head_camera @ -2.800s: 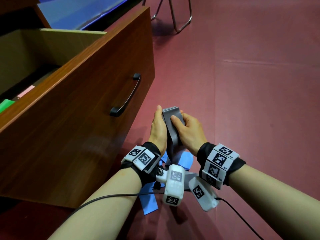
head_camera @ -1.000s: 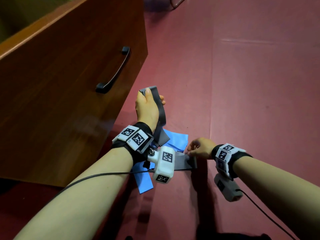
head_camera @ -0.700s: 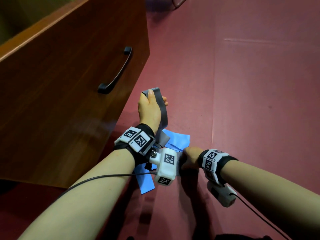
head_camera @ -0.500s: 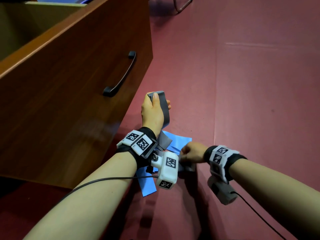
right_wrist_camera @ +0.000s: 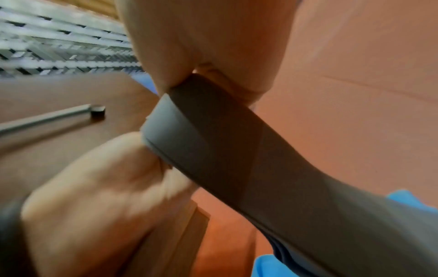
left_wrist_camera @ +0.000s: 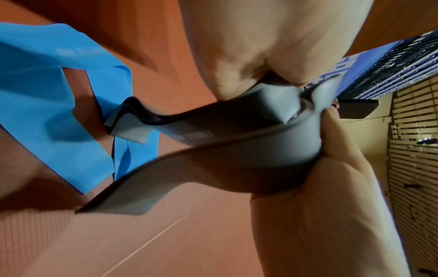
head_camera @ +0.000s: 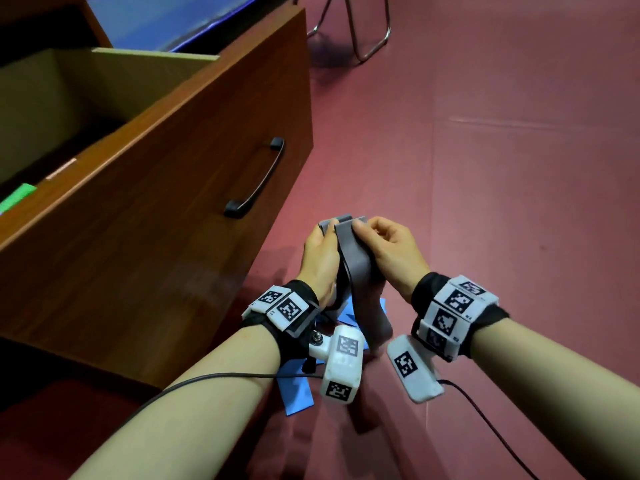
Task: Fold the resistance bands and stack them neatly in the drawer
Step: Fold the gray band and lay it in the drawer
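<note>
A grey resistance band (head_camera: 353,261) is held upright above the floor, in front of the drawer. My left hand (head_camera: 329,232) grips its folded top from the left, thumb on the near face. From the right, my right hand (head_camera: 363,233) pinches another layer against that top. The band's lower part hangs down between my wrists. In the wrist views the grey band (left_wrist_camera: 237,142) (right_wrist_camera: 225,142) lies in several layers between both hands. A blue band (head_camera: 298,393) (left_wrist_camera: 59,93) lies loose on the floor under my wrists.
The open wooden drawer (head_camera: 173,140) stands to the left, its black handle (head_camera: 256,181) close to my left hand. Inside it, a green band (head_camera: 15,199) and a pink strip (head_camera: 60,167) show. Metal chair legs (head_camera: 367,36) stand far back on the red mat.
My right hand picked the band's loose end off the floor and brought it up to my left hand. Both hands now hold the folded top together.
</note>
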